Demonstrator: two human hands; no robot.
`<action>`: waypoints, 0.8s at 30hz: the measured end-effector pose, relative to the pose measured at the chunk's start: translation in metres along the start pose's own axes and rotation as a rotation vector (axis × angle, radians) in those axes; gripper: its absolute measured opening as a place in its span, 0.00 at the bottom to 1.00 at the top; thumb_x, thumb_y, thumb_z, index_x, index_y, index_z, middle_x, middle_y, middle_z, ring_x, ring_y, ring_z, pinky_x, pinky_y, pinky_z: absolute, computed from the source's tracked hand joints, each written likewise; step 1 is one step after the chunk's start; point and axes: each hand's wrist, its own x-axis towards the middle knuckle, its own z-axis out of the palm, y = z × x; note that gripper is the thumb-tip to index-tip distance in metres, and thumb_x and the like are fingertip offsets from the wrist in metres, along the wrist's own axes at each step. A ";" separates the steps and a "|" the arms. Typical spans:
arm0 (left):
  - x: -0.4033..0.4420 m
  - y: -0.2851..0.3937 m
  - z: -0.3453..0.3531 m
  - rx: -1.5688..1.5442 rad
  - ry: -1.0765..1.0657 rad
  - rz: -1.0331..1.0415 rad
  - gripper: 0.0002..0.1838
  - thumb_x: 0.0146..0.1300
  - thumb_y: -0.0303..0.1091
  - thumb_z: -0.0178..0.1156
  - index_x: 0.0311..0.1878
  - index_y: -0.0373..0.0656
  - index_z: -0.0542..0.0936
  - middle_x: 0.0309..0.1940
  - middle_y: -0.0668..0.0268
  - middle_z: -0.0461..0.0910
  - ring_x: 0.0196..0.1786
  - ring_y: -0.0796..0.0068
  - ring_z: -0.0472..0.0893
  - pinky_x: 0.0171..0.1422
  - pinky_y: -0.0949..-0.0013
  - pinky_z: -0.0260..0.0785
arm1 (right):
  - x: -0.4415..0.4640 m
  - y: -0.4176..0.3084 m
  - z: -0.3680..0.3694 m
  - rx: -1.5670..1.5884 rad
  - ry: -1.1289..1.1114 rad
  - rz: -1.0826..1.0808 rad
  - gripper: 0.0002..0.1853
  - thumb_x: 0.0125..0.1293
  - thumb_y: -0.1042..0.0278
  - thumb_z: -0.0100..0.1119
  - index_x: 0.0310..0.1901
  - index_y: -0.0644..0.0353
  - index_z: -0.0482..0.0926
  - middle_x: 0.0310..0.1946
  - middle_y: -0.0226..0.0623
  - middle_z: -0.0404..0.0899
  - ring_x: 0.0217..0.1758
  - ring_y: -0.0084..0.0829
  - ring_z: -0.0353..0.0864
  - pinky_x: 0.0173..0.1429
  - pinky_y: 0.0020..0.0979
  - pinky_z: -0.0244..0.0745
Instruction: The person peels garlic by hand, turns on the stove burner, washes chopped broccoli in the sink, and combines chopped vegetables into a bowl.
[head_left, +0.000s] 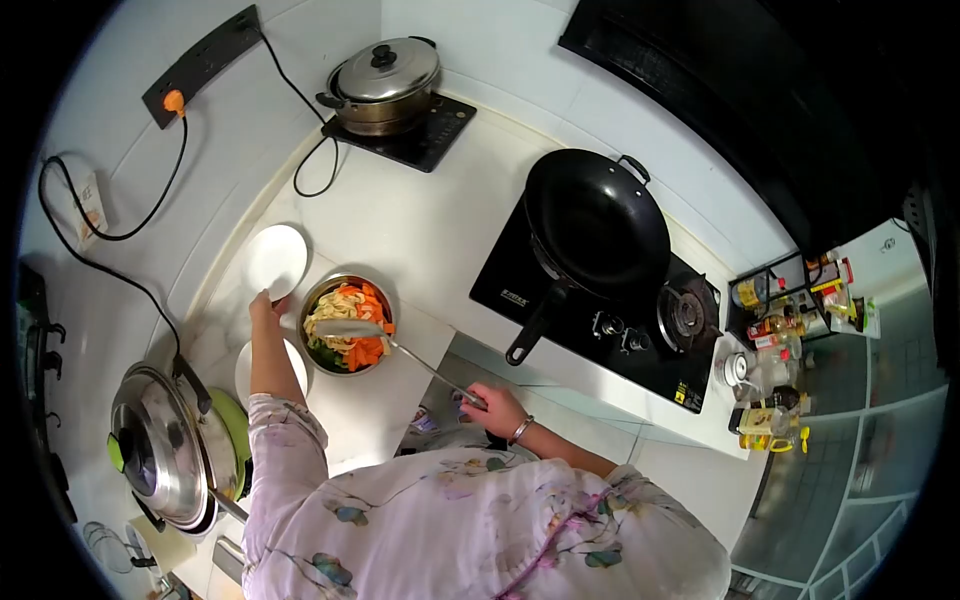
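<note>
My left hand grips the near rim of a small white plate; the fingers are partly hidden. My right hand is closed around the end of a long-handled metal spatula. The spatula's blade lies across the top of a steel bowl. In that bowl are orange carrot slices, pale yellowish strips and green pieces. A second white plate lies on the counter, partly covered by my left forearm.
A black wok sits on the gas stove, its handle toward me. At the back, a lidded steel pot stands on an induction cooker. More lidded cookware is at left. Several bottles line the right side.
</note>
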 end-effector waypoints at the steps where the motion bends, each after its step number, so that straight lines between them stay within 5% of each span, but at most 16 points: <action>1: -0.004 0.001 0.004 0.025 0.028 -0.016 0.17 0.65 0.35 0.48 0.51 0.32 0.71 0.42 0.53 0.76 0.40 0.57 0.79 0.32 0.62 0.77 | -0.007 -0.002 -0.001 -0.018 -0.018 -0.029 0.12 0.56 0.62 0.62 0.38 0.60 0.75 0.26 0.35 0.80 0.24 0.29 0.77 0.31 0.28 0.71; 6: -0.031 0.019 0.016 0.328 0.251 -0.006 0.21 0.62 0.40 0.54 0.50 0.31 0.71 0.40 0.54 0.76 0.38 0.60 0.78 0.35 0.62 0.75 | -0.025 -0.010 -0.005 0.086 0.005 -0.104 0.12 0.55 0.65 0.63 0.38 0.61 0.75 0.25 0.32 0.80 0.22 0.21 0.73 0.28 0.24 0.68; 8: -0.025 0.009 0.008 0.587 0.635 0.720 0.25 0.58 0.42 0.58 0.52 0.31 0.70 0.37 0.56 0.75 0.36 0.66 0.75 0.41 0.66 0.70 | -0.035 -0.029 -0.023 0.101 0.013 -0.046 0.14 0.54 0.69 0.65 0.39 0.61 0.72 0.24 0.29 0.77 0.21 0.17 0.68 0.28 0.21 0.66; 12: -0.161 0.025 0.025 0.284 0.290 0.758 0.24 0.59 0.38 0.58 0.55 0.33 0.70 0.35 0.62 0.73 0.35 0.73 0.71 0.41 0.70 0.66 | -0.051 -0.040 -0.062 0.256 0.214 -0.190 0.18 0.54 0.74 0.63 0.43 0.60 0.66 0.24 0.24 0.71 0.23 0.14 0.64 0.29 0.19 0.65; 15: -0.274 0.011 0.042 0.157 0.001 0.718 0.19 0.63 0.36 0.55 0.55 0.40 0.70 0.32 0.72 0.70 0.33 0.83 0.68 0.36 0.77 0.61 | -0.061 -0.023 -0.102 0.403 0.130 -0.254 0.19 0.57 0.78 0.55 0.50 0.63 0.62 0.31 0.28 0.70 0.30 0.15 0.67 0.35 0.18 0.66; 19: -0.352 -0.062 0.048 0.185 -0.217 0.687 0.11 0.65 0.34 0.53 0.47 0.40 0.75 0.35 0.71 0.75 0.36 0.85 0.71 0.38 0.81 0.62 | -0.093 -0.036 -0.169 0.836 0.081 -0.230 0.26 0.59 0.81 0.48 0.60 0.60 0.56 0.38 0.29 0.68 0.30 0.16 0.65 0.32 0.20 0.66; 22: -0.386 -0.122 0.053 0.264 -0.235 0.468 0.09 0.63 0.34 0.54 0.44 0.42 0.77 0.30 0.70 0.77 0.27 0.82 0.73 0.30 0.78 0.64 | -0.108 -0.021 -0.222 0.571 0.257 -0.090 0.26 0.60 0.81 0.46 0.61 0.60 0.57 0.39 0.31 0.68 0.30 0.17 0.65 0.32 0.21 0.67; 24: -0.405 -0.157 0.061 0.360 -0.278 0.499 0.08 0.64 0.33 0.54 0.43 0.44 0.77 0.28 0.71 0.76 0.28 0.83 0.73 0.30 0.78 0.65 | -0.111 0.004 -0.233 0.420 0.317 -0.134 0.26 0.60 0.79 0.47 0.62 0.62 0.58 0.39 0.31 0.68 0.32 0.18 0.66 0.35 0.20 0.67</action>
